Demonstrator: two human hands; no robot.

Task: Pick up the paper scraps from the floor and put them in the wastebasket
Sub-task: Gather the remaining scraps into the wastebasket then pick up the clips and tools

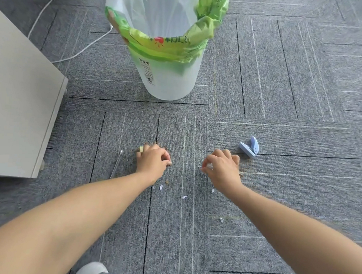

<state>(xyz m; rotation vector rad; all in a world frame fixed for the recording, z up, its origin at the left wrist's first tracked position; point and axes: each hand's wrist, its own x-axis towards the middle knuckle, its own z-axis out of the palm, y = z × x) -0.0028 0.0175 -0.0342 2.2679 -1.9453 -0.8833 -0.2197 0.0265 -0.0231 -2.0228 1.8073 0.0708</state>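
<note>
Nearest the lens, one white shoe toe [91, 270] shows at the bottom edge, between two bare forearms reaching forward over the grey carpet floor [283, 79].

Left hand [153, 159]: knuckles up, fingers curled down against the floor. One yellow-green piece [141, 149] shows at its far side, touching the fingers. Whether this grip holds anything cannot be told.

Right hand [222, 167]: grip closed as a pinch, thumb and forefinger meeting on one white scrap [199, 166] at floor level.

Paper scraps [184, 197]: four pale loose pieces counted on the floor, near the wrists and between the forearms, each apart from the others. They are too small to tell long axis or heading. One brown fleck [167, 181] lies beside the left wrist.

One wastebasket [168, 79], translucent white and lined with a green bag [211, 17], stands upright beyond the hands, long axis vertical, mouth open upward, well apart from the scraps.

One blue hole punch [249, 148] lies just beyond the right hand. One clear strip [116, 164] lies left of the left hand, long axis running away from the camera. One white cabinet [20, 107] stands at the left, with one white cable [75, 51] beyond it.
</note>
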